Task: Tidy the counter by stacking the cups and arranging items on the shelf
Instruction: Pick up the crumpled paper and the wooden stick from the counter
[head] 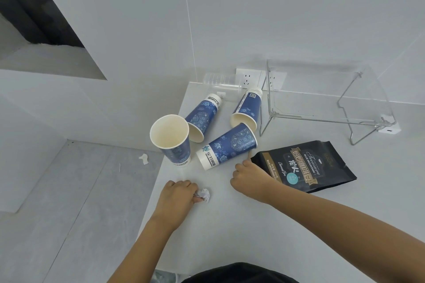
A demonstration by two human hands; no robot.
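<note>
Four paper cups, blue with a white floral pattern and white bands at the base, occupy the centre of the frame on the pale grey tabletop [253, 225]. The upright cup [171, 139] stands at centre left; its cream interior shows nothing inside. The left fallen cup [202, 114] lies on its side just behind it, mouth toward the camera. The rear fallen cup [247, 107] lies on its side with its base toward the wall. The front fallen cup [226, 146] lies across the centre, its mouth touching the rim of the rear one. None are nested.

The left hand [177, 193], at lower centre, is curled closed around a crumpled paper ball [204, 195], well below the cups. The right hand [249, 178] rests just below the front fallen cup, fingers bent against the near corner of a black coffee bag [305, 165]; whether this grip pinches the bag cannot be told.

A clear acrylic shelf [322, 99] on wire legs stands at right of centre, with nothing on it. A clear plastic bottle [220, 80] lies by the wall behind the cups.
</note>
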